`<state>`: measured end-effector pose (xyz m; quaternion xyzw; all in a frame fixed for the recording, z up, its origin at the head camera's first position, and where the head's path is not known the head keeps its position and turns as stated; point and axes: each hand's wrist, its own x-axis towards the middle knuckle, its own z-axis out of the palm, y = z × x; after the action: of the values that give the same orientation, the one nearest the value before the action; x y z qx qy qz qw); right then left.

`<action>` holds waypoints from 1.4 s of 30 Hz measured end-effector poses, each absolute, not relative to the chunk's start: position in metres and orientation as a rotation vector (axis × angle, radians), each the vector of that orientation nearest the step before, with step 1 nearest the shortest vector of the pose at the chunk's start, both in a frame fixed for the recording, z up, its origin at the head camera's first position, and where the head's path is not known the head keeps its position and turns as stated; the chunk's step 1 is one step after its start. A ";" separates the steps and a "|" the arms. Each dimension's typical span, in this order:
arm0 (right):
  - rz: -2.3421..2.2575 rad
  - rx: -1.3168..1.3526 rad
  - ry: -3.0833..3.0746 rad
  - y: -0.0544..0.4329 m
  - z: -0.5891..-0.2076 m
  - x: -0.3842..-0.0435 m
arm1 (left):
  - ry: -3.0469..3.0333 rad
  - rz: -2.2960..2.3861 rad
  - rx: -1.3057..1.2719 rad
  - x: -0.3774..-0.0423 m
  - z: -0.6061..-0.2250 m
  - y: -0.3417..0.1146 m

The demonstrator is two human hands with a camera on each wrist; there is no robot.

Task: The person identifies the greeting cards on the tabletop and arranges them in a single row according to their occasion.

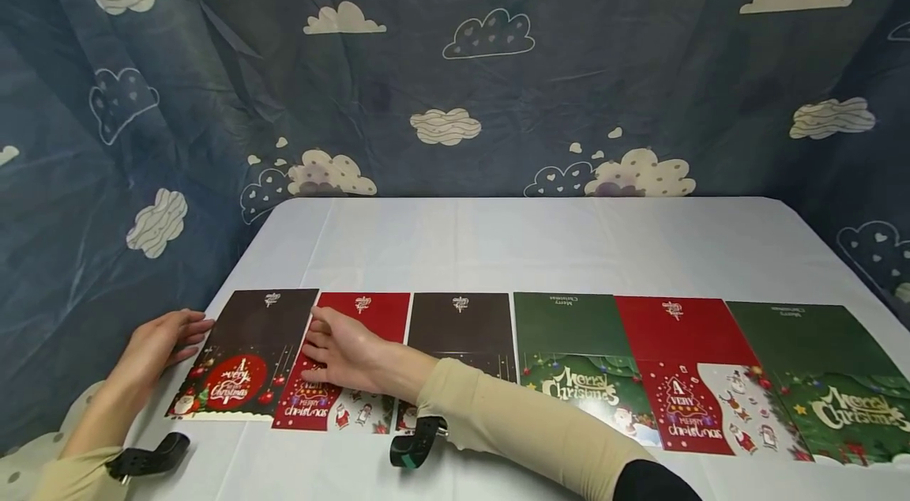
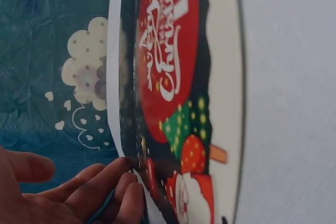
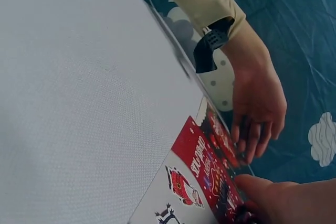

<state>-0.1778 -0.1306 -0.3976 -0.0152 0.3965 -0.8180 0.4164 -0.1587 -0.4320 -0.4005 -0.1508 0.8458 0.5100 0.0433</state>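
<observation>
Several unfolded Christmas cards lie flat in a row on a white table. At the left end is a dark brown Christmas card (image 1: 235,378) with a red circle and white lettering. My left hand (image 1: 158,347) is at its left edge, fingers extended with the fingertips by the edge. My right hand (image 1: 351,351) lies over a red Christmas card (image 1: 306,406), hiding its middle; its loosely extended fingers point left at the seam with the dark brown card. Neither hand grips anything. In the left wrist view, the left fingers (image 2: 84,192) show beside the dark brown card.
Farther right lie another dark brown card (image 1: 462,323), a green card (image 1: 569,327), a second red card (image 1: 675,331) and a second green card (image 1: 810,339). The white tabletop (image 1: 498,244) extends behind them. A blue cloud-patterned cloth (image 1: 455,82) hangs at the back and sides.
</observation>
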 end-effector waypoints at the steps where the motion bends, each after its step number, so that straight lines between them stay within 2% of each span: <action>1: -2.056 -0.036 0.990 -0.131 -0.399 -0.178 | 2.563 1.565 -0.474 -0.157 -0.397 -0.429; 14: -2.095 -0.039 1.051 -0.149 -0.407 -0.169 | 2.388 1.658 -0.604 -0.149 -0.389 -0.428; 21: -2.156 -0.010 1.089 -0.152 -0.414 -0.161 | 2.351 1.696 -0.587 -0.147 -0.389 -0.431; 27: -2.221 0.036 1.094 -0.154 -0.412 -0.160 | 2.381 1.709 -0.557 -0.151 -0.390 -0.428; 42: -2.258 0.042 1.012 -0.151 -0.404 -0.166 | 2.263 1.981 -0.696 -0.152 -0.394 -0.418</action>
<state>-0.1656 -0.1514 -0.4037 0.0162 0.3865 -0.8621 0.3274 -0.1525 -0.4182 -0.3936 -0.2254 0.7327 0.6415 0.0274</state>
